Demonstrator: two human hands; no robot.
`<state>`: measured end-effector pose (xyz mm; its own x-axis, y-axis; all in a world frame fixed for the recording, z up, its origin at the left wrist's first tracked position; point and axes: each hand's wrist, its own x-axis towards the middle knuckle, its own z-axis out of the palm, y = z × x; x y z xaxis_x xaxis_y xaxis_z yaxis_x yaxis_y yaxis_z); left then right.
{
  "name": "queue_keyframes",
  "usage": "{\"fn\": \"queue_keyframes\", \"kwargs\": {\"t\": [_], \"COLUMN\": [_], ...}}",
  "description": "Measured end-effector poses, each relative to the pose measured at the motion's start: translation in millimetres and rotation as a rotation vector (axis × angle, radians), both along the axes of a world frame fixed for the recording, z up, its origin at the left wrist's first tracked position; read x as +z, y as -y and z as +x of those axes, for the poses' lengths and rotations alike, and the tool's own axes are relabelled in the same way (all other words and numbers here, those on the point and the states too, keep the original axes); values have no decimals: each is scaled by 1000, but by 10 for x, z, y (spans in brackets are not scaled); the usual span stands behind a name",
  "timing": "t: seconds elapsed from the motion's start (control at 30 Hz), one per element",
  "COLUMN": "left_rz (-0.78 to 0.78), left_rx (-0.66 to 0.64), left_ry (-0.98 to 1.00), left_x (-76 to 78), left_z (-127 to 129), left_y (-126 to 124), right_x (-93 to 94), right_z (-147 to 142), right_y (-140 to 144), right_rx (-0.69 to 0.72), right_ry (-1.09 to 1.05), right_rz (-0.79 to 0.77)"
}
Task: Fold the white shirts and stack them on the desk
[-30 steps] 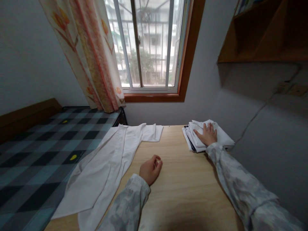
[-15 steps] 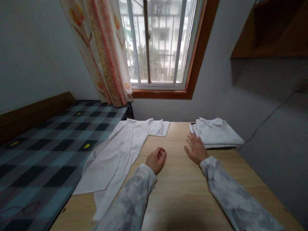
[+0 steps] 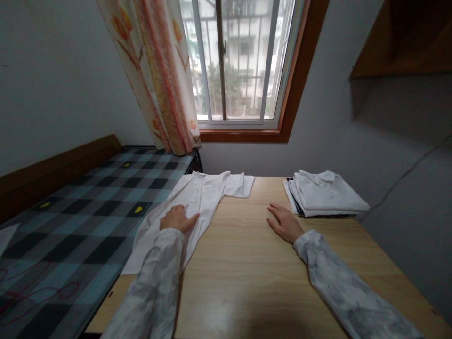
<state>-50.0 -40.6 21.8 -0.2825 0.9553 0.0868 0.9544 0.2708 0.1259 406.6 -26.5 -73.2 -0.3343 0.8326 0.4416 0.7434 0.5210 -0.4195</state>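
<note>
We are holding our left hand (image 3: 179, 219), palm down and thumb spread wide, over the white shirt (image 3: 209, 189), which is lying along the left side of the worktop (image 3: 240, 278); we cannot tell whether the fingers are pressing the cloth. Our right hand (image 3: 286, 225) is pointing inward over the wood, open and slightly parted, near the folded clothes (image 3: 328, 197) that are resting at the far right.

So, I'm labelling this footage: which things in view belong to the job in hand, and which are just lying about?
Likely the job:
shirt, under left hand
folded stack
table

Seemingly just about:
bed
curtain
window
shelf
</note>
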Motion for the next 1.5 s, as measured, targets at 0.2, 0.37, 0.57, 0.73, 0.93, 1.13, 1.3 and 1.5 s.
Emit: {"fn": "queue_keyframes", "kwargs": {"t": [0.2,0.37,0.57,0.73,0.93,1.13,1.3,1.5], "left_rz": [105,222,233,186,45,-171,-77,-53], "left_rx": [-226,-183,-154,-150,-208,-384,-404,-363], "left_ry": [70,174,276,402,736,803,519,98], "left_x": [-312,-492,-497,-440,-396,-169,11,-72], "left_z": [-239,-176,-44,30,38,190,36,14], "left_y": [43,67,161,211,201,261,27,-88], "right_x": [90,303,360,302,264,196,216,216], "right_z": [-965,-1794,-2313,-2269,-1499,-782,-379,143], "right_y": [-224,-625,-933,-966,-772,-453,-273,-60], "right_rx": [13,-174,-258,-291,-275,-148,-155,-179], "right_ry": [-51,-165,-192,-222,-208,-131,-107,-142], "right_rz": [-74,-210,-286,-294,-229,-37,-12,25]}}
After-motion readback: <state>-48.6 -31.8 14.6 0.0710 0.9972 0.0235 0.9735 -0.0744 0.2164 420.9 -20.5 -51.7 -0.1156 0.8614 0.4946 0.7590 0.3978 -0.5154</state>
